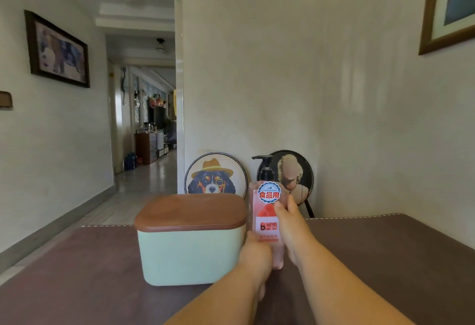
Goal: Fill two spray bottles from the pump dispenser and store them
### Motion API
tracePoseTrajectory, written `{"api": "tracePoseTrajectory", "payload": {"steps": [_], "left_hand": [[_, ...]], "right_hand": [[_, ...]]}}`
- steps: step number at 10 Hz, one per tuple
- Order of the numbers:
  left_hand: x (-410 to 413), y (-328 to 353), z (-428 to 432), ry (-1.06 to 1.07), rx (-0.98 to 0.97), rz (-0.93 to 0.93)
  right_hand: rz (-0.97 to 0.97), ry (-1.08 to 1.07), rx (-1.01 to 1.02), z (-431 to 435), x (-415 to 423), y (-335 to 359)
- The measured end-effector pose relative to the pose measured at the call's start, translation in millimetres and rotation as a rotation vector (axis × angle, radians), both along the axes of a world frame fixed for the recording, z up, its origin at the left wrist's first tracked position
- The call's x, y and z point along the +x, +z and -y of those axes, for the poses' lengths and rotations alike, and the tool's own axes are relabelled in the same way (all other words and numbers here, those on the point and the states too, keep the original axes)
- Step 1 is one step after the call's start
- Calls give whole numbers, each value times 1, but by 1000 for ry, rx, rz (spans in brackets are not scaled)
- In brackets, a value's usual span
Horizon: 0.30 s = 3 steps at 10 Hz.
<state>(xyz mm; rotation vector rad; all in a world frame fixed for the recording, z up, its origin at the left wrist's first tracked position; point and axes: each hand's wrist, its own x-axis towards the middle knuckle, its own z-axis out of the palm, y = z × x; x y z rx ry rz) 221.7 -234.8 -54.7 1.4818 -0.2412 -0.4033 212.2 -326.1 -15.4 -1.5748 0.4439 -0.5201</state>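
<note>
Both hands on the pump dispenser (267,211), upright on the counter (385,247), frame centre: left hand (254,252) low, right hand (290,224) wrapped, fingers (279,207) curled round it. No spray bottles visible; filling and storing unstarted, I judge.

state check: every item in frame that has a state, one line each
pump dispenser: upright, held in both hands, pump head on, pink liquid inside
left hand: grip closed on the dispenser's lower part
right hand: grip closed on its side
storage box: on the table, brown lid shut
spray bottles: none in view
</note>
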Motion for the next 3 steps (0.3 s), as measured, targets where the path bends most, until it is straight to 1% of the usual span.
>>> {"api": "tracePoseTrajectory", "payload": {"steps": [1, 2, 3], "left_hand": [[-20, 18, -16, -69, -63, 4], [-32, 30, -38, -128, -7, 84], [-50, 46, -72, -146, -26, 137]], "right_hand": [[43, -17, -17, -8, -12, 3], [78, -23, -67, -23, -27, 7], [117, -15, -91, -43, -45, 10]]}}
